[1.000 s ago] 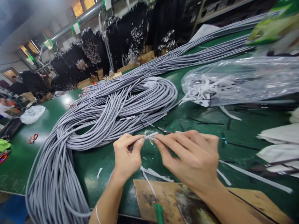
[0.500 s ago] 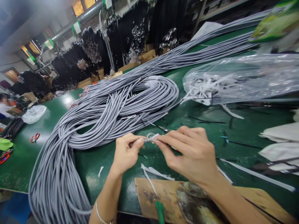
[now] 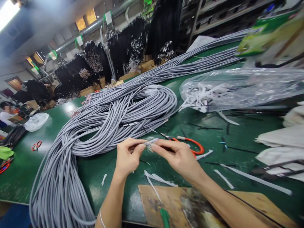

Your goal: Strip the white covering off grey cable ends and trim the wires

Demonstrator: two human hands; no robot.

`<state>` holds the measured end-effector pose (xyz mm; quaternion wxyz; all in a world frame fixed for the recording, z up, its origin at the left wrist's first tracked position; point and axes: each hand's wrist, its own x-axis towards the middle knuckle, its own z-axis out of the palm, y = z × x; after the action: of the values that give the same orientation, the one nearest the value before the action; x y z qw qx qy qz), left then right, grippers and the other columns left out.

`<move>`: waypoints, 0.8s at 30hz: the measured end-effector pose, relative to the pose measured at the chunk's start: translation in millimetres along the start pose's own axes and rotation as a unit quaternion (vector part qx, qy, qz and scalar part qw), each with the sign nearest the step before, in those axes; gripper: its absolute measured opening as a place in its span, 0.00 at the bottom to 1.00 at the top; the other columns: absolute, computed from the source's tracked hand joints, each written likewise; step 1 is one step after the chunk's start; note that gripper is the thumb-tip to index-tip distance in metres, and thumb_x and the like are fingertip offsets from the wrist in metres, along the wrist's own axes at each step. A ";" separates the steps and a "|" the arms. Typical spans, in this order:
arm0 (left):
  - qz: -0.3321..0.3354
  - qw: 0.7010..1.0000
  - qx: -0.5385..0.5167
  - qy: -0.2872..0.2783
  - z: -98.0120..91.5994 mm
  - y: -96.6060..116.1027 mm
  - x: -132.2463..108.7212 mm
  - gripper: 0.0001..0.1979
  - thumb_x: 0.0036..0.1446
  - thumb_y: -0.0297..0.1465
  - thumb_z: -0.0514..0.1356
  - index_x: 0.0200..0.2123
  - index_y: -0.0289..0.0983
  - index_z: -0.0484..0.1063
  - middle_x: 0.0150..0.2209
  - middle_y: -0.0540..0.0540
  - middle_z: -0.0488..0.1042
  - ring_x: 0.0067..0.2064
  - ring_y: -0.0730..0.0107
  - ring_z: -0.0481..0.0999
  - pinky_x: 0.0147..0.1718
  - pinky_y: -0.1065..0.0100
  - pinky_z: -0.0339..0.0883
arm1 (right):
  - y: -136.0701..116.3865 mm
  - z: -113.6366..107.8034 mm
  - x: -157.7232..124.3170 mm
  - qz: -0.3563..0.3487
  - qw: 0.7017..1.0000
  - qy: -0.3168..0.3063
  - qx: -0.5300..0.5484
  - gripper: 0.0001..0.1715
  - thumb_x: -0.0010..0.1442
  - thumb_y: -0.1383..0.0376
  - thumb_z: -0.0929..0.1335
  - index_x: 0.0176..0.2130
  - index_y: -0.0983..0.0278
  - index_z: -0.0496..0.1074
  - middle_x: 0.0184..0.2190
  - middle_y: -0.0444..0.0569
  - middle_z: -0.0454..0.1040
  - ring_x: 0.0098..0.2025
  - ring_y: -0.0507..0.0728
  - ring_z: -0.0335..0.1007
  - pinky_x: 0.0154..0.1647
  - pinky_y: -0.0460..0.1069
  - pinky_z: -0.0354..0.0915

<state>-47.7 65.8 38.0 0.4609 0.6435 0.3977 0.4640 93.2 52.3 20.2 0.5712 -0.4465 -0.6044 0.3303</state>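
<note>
My left hand (image 3: 128, 155) and my right hand (image 3: 177, 155) meet above the green table, each closed in a pinch. Between their fingertips is a small whitish strip with clear, thin loops (image 3: 150, 144); its exact kind is too small to make out. Just behind my right hand lie orange-handled scissors (image 3: 201, 146), their blades pointing left. A large bundle of grey cables (image 3: 95, 136) is coiled beyond my hands. Cut white strips (image 3: 163, 180) lie on the table below them.
In front is a stained brown board (image 3: 154, 198) with a green-handled tool (image 3: 164, 218) on it. A clear plastic bag (image 3: 251, 87) of white strips lies at the right, near white cloth gloves (image 3: 273, 139). Red-handled cutters (image 3: 36, 146) are at the left. A person (image 3: 7, 114) is far left.
My right hand has turned and drawn in lower, its fingers now closer around the strip, and the orange scissors handle shows behind it. My left hand keeps its pinch. The view has shifted slightly.
</note>
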 end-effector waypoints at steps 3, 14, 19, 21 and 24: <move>0.019 0.998 0.065 0.020 6.7 -3.9 -1.5 0.09 0.52 0.29 0.57 0.30 0.34 0.78 0.27 0.45 0.72 0.28 0.71 0.69 0.27 0.71 0.62 | -4.1 1.3 -5.9 -0.080 0.995 0.040 -0.039 0.14 0.53 0.61 0.66 0.20 0.62 0.71 0.16 0.45 0.71 0.17 0.51 0.64 0.15 0.44 0.58; -0.081 0.989 -0.097 0.076 14.4 -13.2 2.6 0.14 0.49 0.38 0.60 0.29 0.31 0.72 0.20 0.52 0.66 0.16 0.83 0.56 0.15 0.76 0.50 | -4.8 6.0 -13.2 -0.075 0.972 0.183 -0.129 0.07 0.47 0.64 0.70 0.30 0.62 0.70 0.17 0.39 0.62 0.16 0.48 0.57 0.15 0.43 0.56; -0.057 0.991 -0.110 0.053 21.3 -3.7 -2.9 0.17 0.47 0.42 0.62 0.31 0.31 0.70 0.17 0.55 0.62 0.15 0.83 0.57 0.14 0.77 0.51 | -7.9 9.2 -9.4 -0.112 0.972 0.133 -0.161 0.09 0.50 0.66 0.66 0.32 0.65 0.73 0.19 0.42 0.68 0.12 0.45 0.51 0.12 0.43 0.53; -0.045 0.994 -0.082 0.057 23.9 -2.7 -4.6 0.16 0.49 0.41 0.61 0.31 0.32 0.71 0.17 0.54 0.63 0.16 0.82 0.59 0.15 0.77 0.54 | -9.9 8.5 -9.8 -0.112 0.969 0.148 -0.164 0.08 0.50 0.66 0.65 0.30 0.64 0.74 0.17 0.42 0.69 0.13 0.46 0.52 0.13 0.43 0.54; -0.028 0.997 -0.030 0.064 25.3 -3.0 -7.1 0.13 0.51 0.38 0.60 0.32 0.32 0.72 0.22 0.50 0.67 0.18 0.80 0.63 0.17 0.76 0.60 | -9.6 6.9 -10.0 -0.106 0.965 0.171 -0.167 0.08 0.51 0.66 0.64 0.26 0.64 0.73 0.14 0.42 0.67 0.14 0.47 0.54 0.14 0.44 0.54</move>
<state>-25.4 54.2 29.8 0.4660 0.5870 0.4305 0.5028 84.4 40.1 24.1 0.6154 -0.5185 -0.5882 0.0811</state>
